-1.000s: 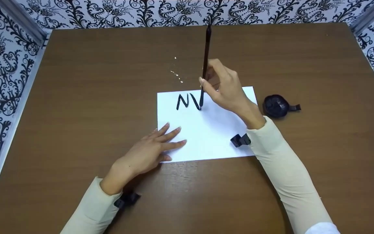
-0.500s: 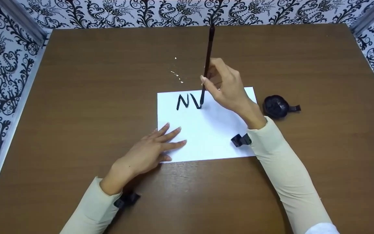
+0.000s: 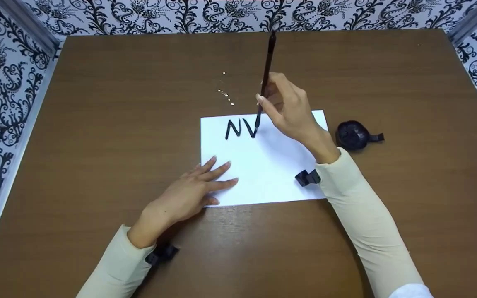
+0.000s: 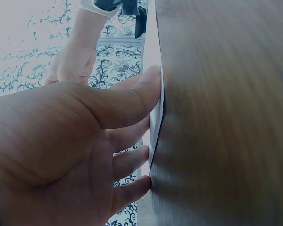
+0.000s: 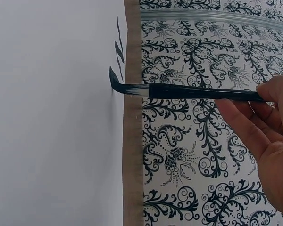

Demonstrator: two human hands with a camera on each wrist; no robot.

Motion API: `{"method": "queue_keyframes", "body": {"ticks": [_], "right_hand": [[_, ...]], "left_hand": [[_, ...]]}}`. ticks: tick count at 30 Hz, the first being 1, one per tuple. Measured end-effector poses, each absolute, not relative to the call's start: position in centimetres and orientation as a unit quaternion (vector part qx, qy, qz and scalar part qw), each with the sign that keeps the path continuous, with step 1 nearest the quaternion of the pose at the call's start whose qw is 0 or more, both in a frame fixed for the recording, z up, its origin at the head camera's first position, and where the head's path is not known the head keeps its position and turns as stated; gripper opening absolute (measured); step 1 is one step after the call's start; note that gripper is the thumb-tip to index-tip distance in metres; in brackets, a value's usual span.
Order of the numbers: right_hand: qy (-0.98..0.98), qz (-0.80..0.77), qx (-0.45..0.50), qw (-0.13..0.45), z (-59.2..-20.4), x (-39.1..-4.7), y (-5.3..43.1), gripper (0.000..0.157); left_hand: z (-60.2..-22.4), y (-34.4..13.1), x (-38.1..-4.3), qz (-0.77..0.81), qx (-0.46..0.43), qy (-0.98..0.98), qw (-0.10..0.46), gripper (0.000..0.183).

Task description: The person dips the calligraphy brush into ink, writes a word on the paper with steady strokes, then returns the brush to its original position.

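Observation:
A white sheet of paper (image 3: 271, 174) lies on the wooden table, with black zigzag strokes (image 3: 233, 129) painted near its top edge. My right hand (image 3: 290, 109) pinches a dark paintbrush (image 3: 268, 62), held nearly upright. In the right wrist view the brush's black, wet bristles (image 5: 120, 88) bend against the paper, at the end of the second mark. My left hand (image 3: 186, 190) rests on the paper's lower left corner with fingers spread. The left wrist view shows its thumb (image 4: 132, 101) and fingertips along the sheet's edge.
A small dark pot with a short handle (image 3: 352, 135) stands to the right of the paper. Small bright specks (image 3: 225, 94) lie on the table (image 3: 118, 124) beyond the sheet. Black-and-white patterned walls (image 3: 151, 16) border the table.
The brush tip has moved slightly up the paper, away from the bottom of the second mark, and the handle leans a little more to the right. The left hand has stayed still.

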State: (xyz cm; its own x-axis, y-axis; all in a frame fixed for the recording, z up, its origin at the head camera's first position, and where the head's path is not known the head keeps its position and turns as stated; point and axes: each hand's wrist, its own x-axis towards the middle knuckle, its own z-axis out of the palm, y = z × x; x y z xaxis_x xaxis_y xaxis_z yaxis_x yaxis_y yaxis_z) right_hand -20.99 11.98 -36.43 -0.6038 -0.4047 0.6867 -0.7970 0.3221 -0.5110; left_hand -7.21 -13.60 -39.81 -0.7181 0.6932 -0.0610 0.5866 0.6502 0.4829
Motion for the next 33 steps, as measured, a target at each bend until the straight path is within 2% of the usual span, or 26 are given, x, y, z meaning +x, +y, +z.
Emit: {"method": "queue_keyframes", "body": {"ticks": [33], "right_hand": [[-0.77,0.432,0.383,0.271,-36.98,-21.48,12.1,0.025]], "left_hand": [[-39.71,-13.63,-7.14,0.226,0.359,0.898,0.115,0.053]]}}
